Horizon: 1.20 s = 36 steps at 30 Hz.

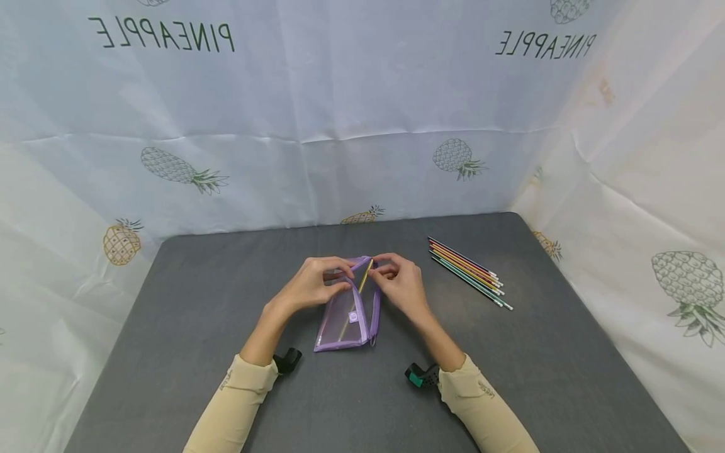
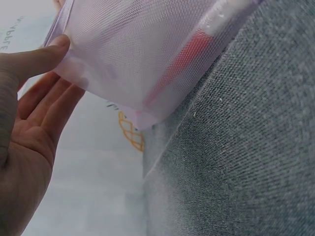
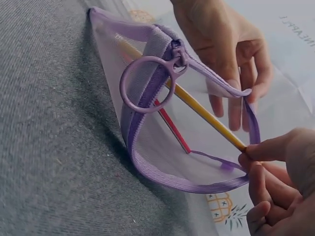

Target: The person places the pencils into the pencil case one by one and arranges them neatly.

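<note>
A mesh pencil pouch (image 1: 335,328) with purple edging lies on the table, its zipped mouth spread apart. My left hand (image 1: 311,284) pinches one edge of that mouth between thumb and fingers. Between the thumb and fingertips of my right hand (image 1: 403,288) is the end of a yellow pencil (image 3: 206,115), which slants down into the pouch. A red pencil (image 3: 172,128) is inside, and its red also shows through the mesh in the left wrist view. A purple ring pull (image 3: 123,87) hangs from the zipper.
To the right of the pouch, several pencils (image 1: 466,269) in dark, red, yellow and green lie side by side on the grey table (image 1: 215,302). A white curtain (image 1: 362,82) printed with pineapples stands behind the table and along its sides.
</note>
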Each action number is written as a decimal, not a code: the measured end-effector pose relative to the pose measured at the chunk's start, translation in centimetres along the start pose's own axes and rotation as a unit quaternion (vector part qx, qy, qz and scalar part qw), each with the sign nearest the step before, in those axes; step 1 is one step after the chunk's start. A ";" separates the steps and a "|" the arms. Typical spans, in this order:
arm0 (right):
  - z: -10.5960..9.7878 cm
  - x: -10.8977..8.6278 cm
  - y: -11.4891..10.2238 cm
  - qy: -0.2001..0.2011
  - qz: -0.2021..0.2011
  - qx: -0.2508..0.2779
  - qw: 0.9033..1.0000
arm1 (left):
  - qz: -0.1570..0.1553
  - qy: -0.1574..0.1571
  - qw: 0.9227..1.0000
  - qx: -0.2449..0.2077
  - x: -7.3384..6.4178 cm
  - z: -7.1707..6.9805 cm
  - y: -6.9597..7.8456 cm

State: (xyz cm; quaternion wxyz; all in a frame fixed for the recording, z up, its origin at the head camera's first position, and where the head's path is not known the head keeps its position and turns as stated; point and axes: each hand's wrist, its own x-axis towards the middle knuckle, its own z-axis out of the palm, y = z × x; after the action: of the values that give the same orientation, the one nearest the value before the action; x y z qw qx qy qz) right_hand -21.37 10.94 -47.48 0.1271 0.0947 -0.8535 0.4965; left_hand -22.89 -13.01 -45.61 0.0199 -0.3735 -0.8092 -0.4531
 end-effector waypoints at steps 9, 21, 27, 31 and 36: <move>-0.3 -0.1 -0.3 0.032 -0.008 0.027 0.999 | -0.001 0.006 1.000 -0.003 -0.1 -0.4 -0.1; -8.5 1.8 2.0 0.075 0.009 0.022 0.997 | 0.015 0.034 0.999 -0.030 -0.3 -1.0 -0.4; -13.8 1.7 5.1 0.043 0.053 -0.093 0.993 | 0.006 0.039 0.998 -0.041 -0.5 -1.5 -0.4; -15.6 1.2 6.4 -0.017 0.071 -0.152 0.986 | 0.008 0.035 0.999 -0.031 -0.4 -1.6 -0.6; -15.4 1.0 8.0 -0.072 0.089 -0.197 0.974 | 0.007 0.027 0.999 -0.029 -0.2 -1.5 -0.7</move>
State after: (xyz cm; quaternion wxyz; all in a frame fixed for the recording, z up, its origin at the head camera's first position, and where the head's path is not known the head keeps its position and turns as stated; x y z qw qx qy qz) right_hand -22.74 28.29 -46.44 0.0367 0.0272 -0.9465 0.3195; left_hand -23.63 -14.50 -45.28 0.0340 -0.3669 -0.7924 -0.4861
